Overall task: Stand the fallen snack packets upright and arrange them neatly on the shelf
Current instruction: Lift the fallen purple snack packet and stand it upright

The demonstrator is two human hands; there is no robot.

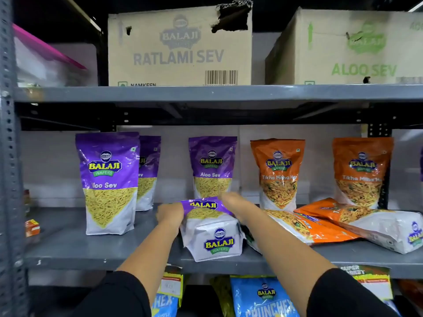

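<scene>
A purple Aloo Sev packet [211, 234] lies on its back on the grey shelf [68, 250], its white base toward me. My left hand [170, 215] grips its left side and my right hand [233, 205] holds its right side near the top. Three purple Aloo Sev packets stand upright: front left [108, 181], behind it [147, 172] and centre back [211, 165]. Two orange Tikha Mitha Mix packets stand at the back [278, 172] [361, 172]. Two more orange packets lie flat on the right [304, 227] [375, 221].
Cardboard cartons marked Ratlami Sev [180, 46] and Aloo Sev [357, 49] sit on the shelf above. A perforated steel upright [9, 156] borders the left. A small orange box [32, 227] sits at the shelf's far left. Blue Crunchex packets [263, 296] fill the shelf below.
</scene>
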